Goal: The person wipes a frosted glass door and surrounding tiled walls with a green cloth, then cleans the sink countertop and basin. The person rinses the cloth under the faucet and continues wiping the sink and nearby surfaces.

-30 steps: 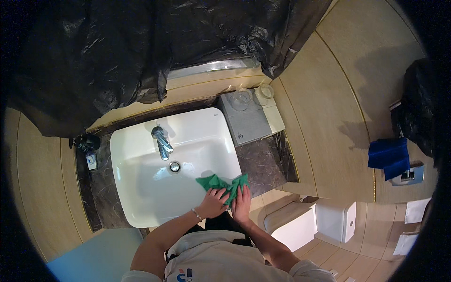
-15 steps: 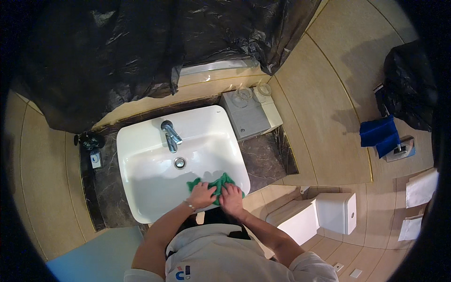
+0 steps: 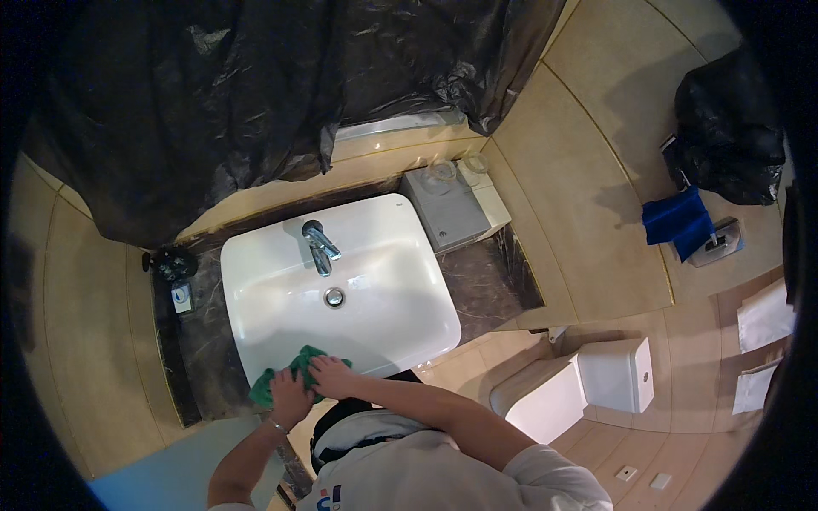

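Observation:
A crumpled green cloth [image 3: 305,358] lies over the near-left rim of the white washbasin [image 3: 383,319]. My left hand [image 3: 291,399], with a bracelet at the wrist, grips the cloth from above with its fingers bent over it. Close beside it, my right hand [image 3: 332,377] reaches across from the right and presses its bent fingers into the same cloth. What lies under the fingers is hidden. A chrome faucet [image 3: 319,245] rises at the back of the basin, behind a round drain plug [image 3: 334,297].
Dark marble counter [image 3: 486,285] surrounds the basin. Grey box [image 3: 445,209] with glasses stands at back right; a small black bag [image 3: 175,264] sits at left. Black plastic sheeting [image 3: 256,102] hangs behind. At right are a toilet [image 3: 613,375] and a blue cloth [image 3: 679,223] on the wall.
Both hands have slid the green cloth leftward along the basin's near edge, from its right corner to its left corner. The view has shifted slightly.

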{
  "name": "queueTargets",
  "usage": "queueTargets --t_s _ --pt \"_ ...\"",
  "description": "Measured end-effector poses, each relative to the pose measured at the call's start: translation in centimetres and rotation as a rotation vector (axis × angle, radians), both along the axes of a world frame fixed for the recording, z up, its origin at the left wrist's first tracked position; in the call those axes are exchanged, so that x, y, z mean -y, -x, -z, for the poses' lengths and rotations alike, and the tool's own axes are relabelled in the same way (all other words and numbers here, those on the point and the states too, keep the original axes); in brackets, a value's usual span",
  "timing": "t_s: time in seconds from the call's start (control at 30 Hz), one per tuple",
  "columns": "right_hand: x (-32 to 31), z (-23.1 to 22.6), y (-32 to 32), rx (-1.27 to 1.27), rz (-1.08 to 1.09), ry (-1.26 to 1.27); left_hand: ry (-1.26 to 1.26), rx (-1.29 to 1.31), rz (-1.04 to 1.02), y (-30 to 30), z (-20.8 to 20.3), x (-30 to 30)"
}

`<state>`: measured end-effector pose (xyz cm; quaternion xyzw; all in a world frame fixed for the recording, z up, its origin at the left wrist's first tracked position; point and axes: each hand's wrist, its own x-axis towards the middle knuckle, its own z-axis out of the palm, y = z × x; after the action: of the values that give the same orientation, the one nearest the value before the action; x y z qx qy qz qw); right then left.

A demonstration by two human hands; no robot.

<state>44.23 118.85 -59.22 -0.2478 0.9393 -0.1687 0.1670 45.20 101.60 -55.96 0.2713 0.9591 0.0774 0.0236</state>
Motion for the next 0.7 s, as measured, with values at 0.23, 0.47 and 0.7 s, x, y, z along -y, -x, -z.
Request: queueTargets --t_s 0.23,0.47,0.7 --pt "-17.1 -1.3 -6.9 -0.341 0.350 0.093 -0.403 0.074 0.425 2.1 1.5 -14.7" --pt "-21.9 -2.2 -8.5 -0.432 0.704 -0.152 -0.311 0.212 0.454 3.3 3.6 -23.2" --pt "-11.0 -1.3 -6.3 -0.323 0.455 -0.065 -0.243 0.235 0.346 2.8 3.4 -9.4"
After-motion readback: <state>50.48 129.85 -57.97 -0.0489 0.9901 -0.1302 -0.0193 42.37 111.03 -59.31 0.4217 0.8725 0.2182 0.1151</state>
